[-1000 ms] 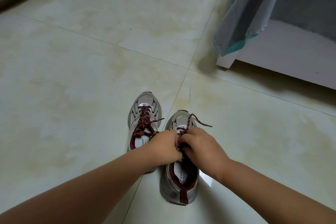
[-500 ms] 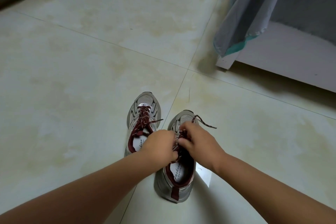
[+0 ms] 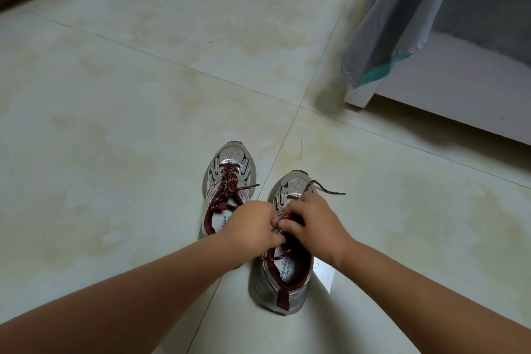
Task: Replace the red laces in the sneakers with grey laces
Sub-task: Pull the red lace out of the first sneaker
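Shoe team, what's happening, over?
Both hands, left and right, picking at red lace on right sneaker. Left sneaker still red-laced. No grey laces seen. Nothing blocking.

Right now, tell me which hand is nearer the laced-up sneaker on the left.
Left. The left hand overlaps the left sneaker's heel opening; the right hand is over the right sneaker, farther off.

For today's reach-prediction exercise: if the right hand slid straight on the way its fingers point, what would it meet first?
The right hand points left across the right sneaker, so it would most likely meet the left hand first; their fingertips look almost touching, though depth is unclear.
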{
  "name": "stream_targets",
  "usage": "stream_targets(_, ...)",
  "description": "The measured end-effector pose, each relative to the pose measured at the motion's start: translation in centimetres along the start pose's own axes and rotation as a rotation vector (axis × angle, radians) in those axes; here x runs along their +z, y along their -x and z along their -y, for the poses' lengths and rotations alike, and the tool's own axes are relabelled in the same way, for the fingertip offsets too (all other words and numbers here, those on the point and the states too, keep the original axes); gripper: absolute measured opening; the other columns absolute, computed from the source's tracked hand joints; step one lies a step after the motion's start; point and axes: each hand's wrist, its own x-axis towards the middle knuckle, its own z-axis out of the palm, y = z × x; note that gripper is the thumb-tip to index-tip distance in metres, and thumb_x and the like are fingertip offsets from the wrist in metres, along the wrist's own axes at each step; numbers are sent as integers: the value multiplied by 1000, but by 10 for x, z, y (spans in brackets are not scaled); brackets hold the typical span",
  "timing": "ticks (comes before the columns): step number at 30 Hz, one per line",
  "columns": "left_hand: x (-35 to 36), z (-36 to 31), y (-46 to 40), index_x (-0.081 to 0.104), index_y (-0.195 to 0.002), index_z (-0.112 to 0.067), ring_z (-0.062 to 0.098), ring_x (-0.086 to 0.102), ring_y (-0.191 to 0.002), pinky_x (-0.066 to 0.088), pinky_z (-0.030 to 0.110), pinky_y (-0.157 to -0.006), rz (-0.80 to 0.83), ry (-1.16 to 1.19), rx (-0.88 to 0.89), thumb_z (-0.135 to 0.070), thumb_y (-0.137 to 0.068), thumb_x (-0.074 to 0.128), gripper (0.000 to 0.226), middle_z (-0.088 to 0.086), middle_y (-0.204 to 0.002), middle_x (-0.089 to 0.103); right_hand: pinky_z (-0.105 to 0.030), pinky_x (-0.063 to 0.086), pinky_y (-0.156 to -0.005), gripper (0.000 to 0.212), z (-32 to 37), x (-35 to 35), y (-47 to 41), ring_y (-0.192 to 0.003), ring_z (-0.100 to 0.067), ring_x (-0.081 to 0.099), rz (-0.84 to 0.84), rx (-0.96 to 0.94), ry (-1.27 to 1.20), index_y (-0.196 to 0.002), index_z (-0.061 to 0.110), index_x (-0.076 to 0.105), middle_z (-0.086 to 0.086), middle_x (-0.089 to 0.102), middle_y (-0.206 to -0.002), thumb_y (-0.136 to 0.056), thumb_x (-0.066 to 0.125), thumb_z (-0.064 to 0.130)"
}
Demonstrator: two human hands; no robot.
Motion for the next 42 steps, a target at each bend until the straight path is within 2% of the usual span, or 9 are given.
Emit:
stream_targets(3, 1, 1, 1, 59, -85, -17, 15, 59, -81, 45, 27, -71, -14, 16, 9, -24, -76, 68, 14, -4, -79, 59, -28, 34, -65, 21, 1, 0, -9, -75, -18, 47, -90, 101, -140, -65, 17, 56, 4, 47, -65, -85, 62, 16)
stream_targets(7, 2, 3, 2, 62, -90, -16, 12, 59, -82, 48, 26, -73, -2, 54, 8, -25, -78, 69, 16, -5, -81, 58, -29, 36, -67, 19, -2, -24, -16, -73, -21, 47, -538, 377, -506, -73, 8, 54, 1, 50, -65, -91, 53, 15)
stream_targets(13, 1, 2, 1, 58, -81, -19, 16, 61, -82, 47, 29, -72, -4, 35, -6, -28, -74, 72, 18, -4, -78, 61, -27, 35, -74, 20, 0, -6, -1, -95, -20, 49, 18, 3, 79, -106, 18, 60, -2, 53, -97, -87, 58, 27)
stream_targets(17, 1, -1, 1, 59, -81, -16, 17, 62, -82, 46, 29, -71, -5, 29, 6, -28, -73, 72, 19, 2, -82, 67, -28, 24, -62, 16, -1, -3, -7, -81, -15, 42, 72, 11, 6, -71, 18, 54, 7, 39, -74, -85, 62, 21)
stream_targets(25, 2, 4, 2, 55, -81, -22, 11, 58, -78, 46, 24, -69, 22, 79, -9, -27, -76, 71, 18, -6, -79, 59, -36, 53, -69, 14, -10, -43, -24, -70, -25, 51, -575, 458, -637, -80, 10, 48, -6, 50, -71, -93, 46, 10)
stream_targets(28, 3, 3, 2, 52, -89, -23, 12, 55, -78, 44, 25, -69, 27, 61, 6, -27, -78, 68, 20, -6, -86, 58, -37, 43, -82, 38, -12, -46, -14, -97, -31, 53, -337, 471, -183, -122, 6, 39, -11, 54, -101, -89, 55, 12)
stream_targets(32, 6, -3, 1, 53, -104, -20, 13, 49, -77, 43, 29, -72, -2, 74, 15, -29, -79, 67, 30, -4, -94, 52, -35, 43, -85, 27, -5, -22, 9, -106, -30, 47, -74, 345, 279, -104, 12, 52, -12, 51, -109, -89, 56, 34)
stream_targets(36, 8, -4, 1, 54, -104, -20, 11, 44, -78, 40, 27, -73, -50, 78, 32, -30, -79, 67, 30, -7, -94, 45, -25, 29, -53, 38, -6, -15, 11, -70, -20, 44, 25, 383, 30, -55, 17, 40, 0, 44, -61, -89, 56, 24)
stream_targets(42, 6, -1, -1, 59, -101, -21, 6, 44, -75, 36, 21, -68, -51, 63, 64, -32, -76, 70, 29, -10, -88, 48, -29, 32, -61, 21, -9, -9, 5, -67, -20, 42, -11, 367, -59, -69, -2, 59, -10, 49, -67, -82, 60, 14)
